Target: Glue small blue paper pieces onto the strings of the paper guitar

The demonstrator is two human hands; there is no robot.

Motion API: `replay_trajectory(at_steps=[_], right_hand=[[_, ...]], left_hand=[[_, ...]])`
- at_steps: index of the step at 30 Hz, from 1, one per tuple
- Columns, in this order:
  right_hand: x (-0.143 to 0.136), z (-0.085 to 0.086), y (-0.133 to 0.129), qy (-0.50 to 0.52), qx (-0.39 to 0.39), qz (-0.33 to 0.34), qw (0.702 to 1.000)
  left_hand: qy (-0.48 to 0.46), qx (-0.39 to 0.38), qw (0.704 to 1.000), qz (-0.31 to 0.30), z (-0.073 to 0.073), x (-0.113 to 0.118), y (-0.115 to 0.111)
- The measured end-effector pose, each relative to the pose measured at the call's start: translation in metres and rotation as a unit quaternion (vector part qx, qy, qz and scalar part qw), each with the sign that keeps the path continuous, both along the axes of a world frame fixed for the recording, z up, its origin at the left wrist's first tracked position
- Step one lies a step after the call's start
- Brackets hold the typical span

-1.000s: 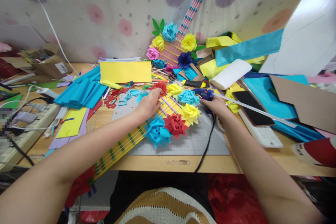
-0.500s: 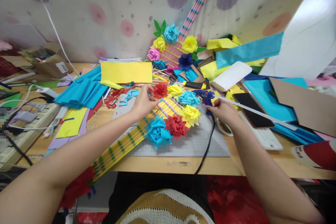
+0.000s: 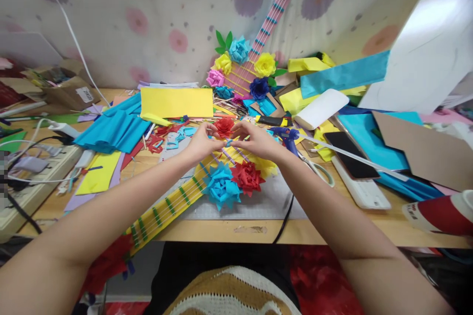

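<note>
My left hand (image 3: pixel 204 141) is at the left side of a small red paper flower (image 3: pixel 223 127), fingers bent against it. From the other side, my right hand (image 3: pixel 254 139) reaches the same flower, thumb and fingers bent around its right edge. The flower sits at the upper edge of a yellow paper guitar (image 3: pixel 162 210). A blue flower (image 3: pixel 222 185) and a larger red flower (image 3: pixel 247 177) lie below the hands on the guitar. The blue glue gun (image 3: pixel 290 139), a long white stick at its back, rests right of my right hand.
A pink paper guitar (image 3: pixel 266 24) leans at the back. Blue crepe paper (image 3: pixel 113 128) and a power strip (image 3: pixel 40 182) are on the left. Scissors (image 3: pixel 325 175), a phone (image 3: pixel 351 155) and a red-and-white cup (image 3: pixel 441 211) are on the right.
My right hand has let go of the glue gun and moved left to the small red flower. The glue gun now stands on the table. My left hand has barely moved.
</note>
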State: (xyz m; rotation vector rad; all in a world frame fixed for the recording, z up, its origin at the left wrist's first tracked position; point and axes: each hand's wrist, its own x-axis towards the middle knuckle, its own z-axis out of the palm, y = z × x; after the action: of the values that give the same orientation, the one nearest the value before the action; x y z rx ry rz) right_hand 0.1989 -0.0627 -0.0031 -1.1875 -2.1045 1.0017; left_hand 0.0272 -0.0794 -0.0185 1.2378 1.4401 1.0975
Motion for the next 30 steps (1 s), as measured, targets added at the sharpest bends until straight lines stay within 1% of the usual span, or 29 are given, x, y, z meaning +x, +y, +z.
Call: replay_trajectory(at_steps=[2, 5, 9, 11, 18, 22, 28, 30], right_hand=[[-0.010, -0.001, 0.007, 0.004, -0.037, -0.011, 0.999], [-0.016, -0.001, 0.011, 0.017, -0.056, -0.032, 0.998], [-0.017, -0.002, 0.012, 0.061, -0.092, -0.018, 0.994], [-0.018, -0.003, 0.012, 0.062, -0.099, -0.017, 0.993], [-0.018, -0.006, 0.015, 0.059, -0.101, -0.015, 0.993], [-0.021, -0.009, 0.018, 0.076, -0.080, -0.012, 0.994], [-0.026, -0.010, 0.021, 0.025, -0.045, -0.027, 0.998], [-0.026, -0.010, 0.021, 0.009, -0.041, -0.033, 0.999]], left_hand=[[-0.002, 0.000, 1.000, 0.003, 0.001, -0.002, 0.000], [-0.021, -0.003, 1.000, -0.005, 0.001, -0.006, 0.001], [-0.045, -0.015, 0.998, -0.039, -0.002, -0.009, 0.002], [-0.038, -0.015, 0.998, -0.040, -0.004, -0.009, 0.003], [-0.053, -0.027, 0.998, -0.037, -0.004, -0.010, 0.005], [-0.052, -0.030, 0.998, -0.036, -0.003, -0.010, 0.005], [-0.085, -0.046, 0.995, -0.025, -0.002, -0.007, 0.004], [-0.073, -0.038, 0.996, -0.027, -0.003, -0.009, 0.004]])
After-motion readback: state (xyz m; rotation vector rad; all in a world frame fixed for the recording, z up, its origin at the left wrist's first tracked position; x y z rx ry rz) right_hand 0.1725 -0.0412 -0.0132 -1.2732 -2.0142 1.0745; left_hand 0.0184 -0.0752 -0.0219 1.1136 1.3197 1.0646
